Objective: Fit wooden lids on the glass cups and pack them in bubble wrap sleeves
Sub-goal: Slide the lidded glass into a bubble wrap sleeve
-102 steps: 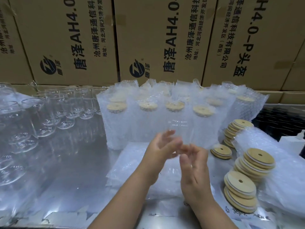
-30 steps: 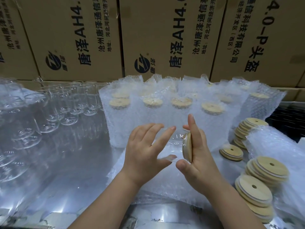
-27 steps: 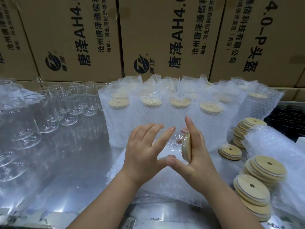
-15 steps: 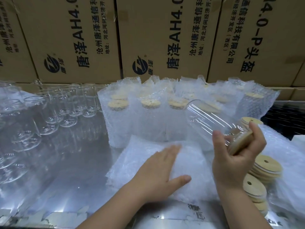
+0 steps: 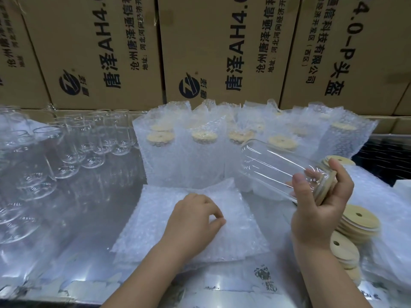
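Through the head camera I see a glass cup [image 5: 278, 172] held in the air on its side, with its base pointing away and to the left. A wooden lid [image 5: 325, 188] sits on its mouth, so I judge the lid step done for this cup. The right hand [image 5: 320, 210] is wrapped round the lidded end, with the thumb on the glass and the fingers curled over the lid's edge.

Below and to the left of the cup, the left hand [image 5: 195, 221] rests on a pile of flat sleeves [image 5: 242, 236], its thumb and fingertips pinched on the top one. The two hands are well apart. I read this as picking up a sleeve, since the cup is not yet in one.

Just behind the cup stand the packed cups [image 5: 200, 156], upright sleeves with lids showing through; I cannot count them. Far to the left of the cup are many bare cups [image 5: 89, 147] without lids. Below and to the right of the cup lie stacks of loose lids [image 5: 358, 221]. I judge that a good share is finished and plenty remains.

Everything sits on a shiny table [image 5: 77, 230], and cardboard boxes [image 5: 211, 52] form a wall behind the cup.
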